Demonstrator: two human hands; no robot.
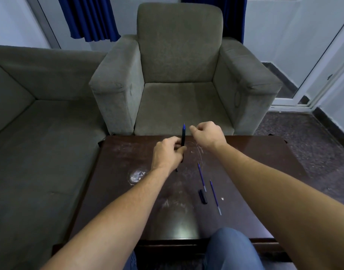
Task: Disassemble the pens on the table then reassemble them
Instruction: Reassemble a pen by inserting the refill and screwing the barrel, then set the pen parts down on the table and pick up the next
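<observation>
My left hand (168,152) grips a black pen barrel (183,137) that stands nearly upright, a blue tip poking out of its top end. To its right, my right hand (206,134) hovers over the far edge of the dark wooden table (254,156) with fingers pinched together; whether it holds a small part I cannot tell. On the table lie two thin blue refills (201,177) (215,196) and a short black pen piece (202,196) between them.
A grey armchair (179,75) stands just beyond the table's far edge, and a grey sofa (31,114) runs along the left. A white smudge (136,175) marks the table's left part. My knee in jeans (231,248) shows at the near edge.
</observation>
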